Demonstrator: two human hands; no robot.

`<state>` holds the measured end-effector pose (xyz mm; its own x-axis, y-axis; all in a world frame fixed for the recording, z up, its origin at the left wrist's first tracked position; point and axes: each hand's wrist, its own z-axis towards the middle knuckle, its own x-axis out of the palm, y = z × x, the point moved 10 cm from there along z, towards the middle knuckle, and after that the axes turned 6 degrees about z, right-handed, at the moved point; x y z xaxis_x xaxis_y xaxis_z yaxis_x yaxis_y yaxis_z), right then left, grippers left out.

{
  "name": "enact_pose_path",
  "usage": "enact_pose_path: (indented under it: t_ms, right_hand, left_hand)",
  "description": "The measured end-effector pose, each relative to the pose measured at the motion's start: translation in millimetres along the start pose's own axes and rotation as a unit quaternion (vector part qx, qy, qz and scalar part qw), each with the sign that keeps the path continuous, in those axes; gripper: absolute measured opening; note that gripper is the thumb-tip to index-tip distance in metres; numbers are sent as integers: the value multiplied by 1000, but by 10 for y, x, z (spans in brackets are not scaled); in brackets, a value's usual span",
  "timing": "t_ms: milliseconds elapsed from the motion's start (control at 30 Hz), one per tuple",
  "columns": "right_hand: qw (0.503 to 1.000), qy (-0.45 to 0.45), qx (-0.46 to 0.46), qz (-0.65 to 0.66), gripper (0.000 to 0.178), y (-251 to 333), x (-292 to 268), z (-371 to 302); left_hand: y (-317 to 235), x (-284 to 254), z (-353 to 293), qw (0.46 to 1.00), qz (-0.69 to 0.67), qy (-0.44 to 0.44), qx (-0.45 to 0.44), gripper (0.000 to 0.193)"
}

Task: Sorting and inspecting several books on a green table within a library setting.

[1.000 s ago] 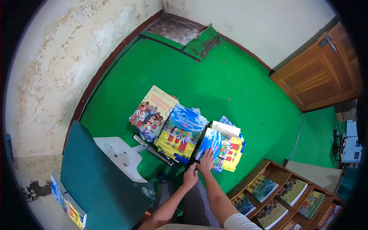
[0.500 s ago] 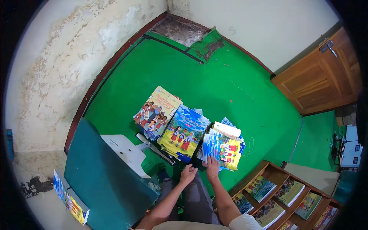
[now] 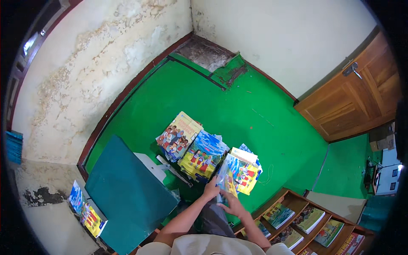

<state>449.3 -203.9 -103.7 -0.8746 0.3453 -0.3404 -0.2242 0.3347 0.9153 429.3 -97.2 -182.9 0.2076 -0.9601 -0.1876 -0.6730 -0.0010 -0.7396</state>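
Note:
My left hand [image 3: 211,189] is closed on the left edge of a glossy blue-and-yellow book [image 3: 227,172], tilted up over the right-hand pile. Close to that book's lower end is my right hand [image 3: 233,205], its thumb and fingers apart. Partly beneath the tilted book, a yellow-covered book [image 3: 247,177] lies on the pile. To the left stands a pile topped by a blue-and-yellow textbook [image 3: 204,156]. Farther left, a cream-covered textbook [image 3: 180,134] tops another pile.
A dark green tabletop [image 3: 131,195] stands at the left, with a book [image 3: 87,212] at its outer edge. A white chair part [image 3: 151,168] shows behind it. At lower right is a wooden rack [image 3: 293,212] of books. A wooden door [image 3: 352,93] is at far right.
My left hand has moved up and right and taken hold of a book at the right pile. My right hand has drawn down off the cover. The view has shifted.

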Motion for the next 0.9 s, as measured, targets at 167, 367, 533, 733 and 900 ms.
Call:
enact_pose_path:
  t_ms: [167,367,533,733,900]
  right_hand:
    - [984,-161,0,-73,60,-115,-892,119]
    - [970,-48,-13,-237,56,85,-1163,619]
    - [994,74,69,41,33,366,-726,695]
    - [986,42,-25,161,18,969,-309,784]
    - [970,-21,-43,240,12,1402,501,1144]
  left_hand:
    - [-281,-258,-286,972,199,-43,116,46]
    - [-283,-844,-613,970,32,-51,235,45]
    - [-325,-1093,-1234,967,-109,54,226,48]
    - [32,-1532,-2041,686,-707,75,153,70]
    - [708,-1365,-2309,819,-505,-181,201,48]
